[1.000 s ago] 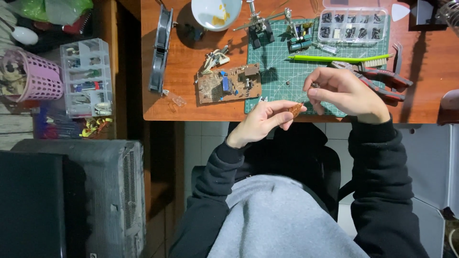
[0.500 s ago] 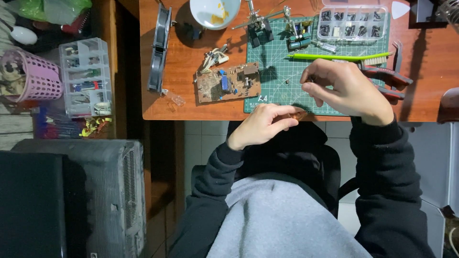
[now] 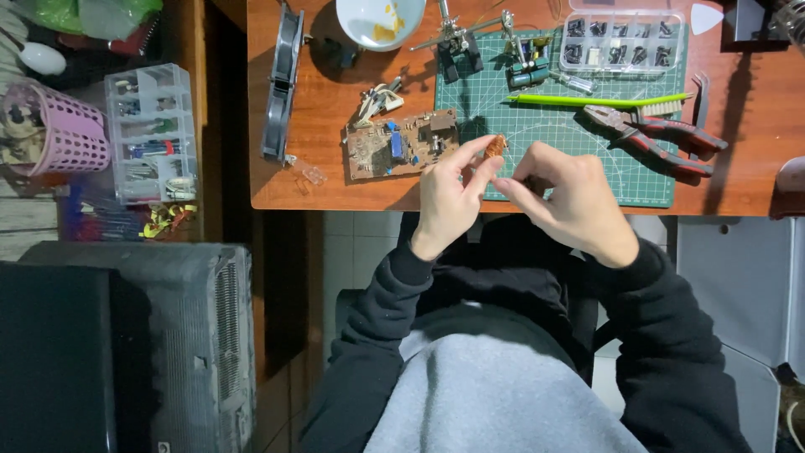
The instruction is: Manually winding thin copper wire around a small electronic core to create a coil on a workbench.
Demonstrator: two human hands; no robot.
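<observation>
The single head view looks almost straight down from above the seated person, close enough that lap and sleeves fill the lower frame. The wooden tabletop (image 3: 335, 180) spans the upper part, its near edge crossing mid-frame, its far edge cut off at the top. Floor and storage show past its left edge.

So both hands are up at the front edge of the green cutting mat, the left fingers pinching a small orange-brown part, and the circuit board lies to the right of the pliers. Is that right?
Not quite. The head view shows the circuit board lying to the left of the pliers, not the right, on the wooden desk beside the green cutting mat. The rest holds: left hand and right hand meet at the mat's front edge, the left pinching the small orange-brown part.
</observation>
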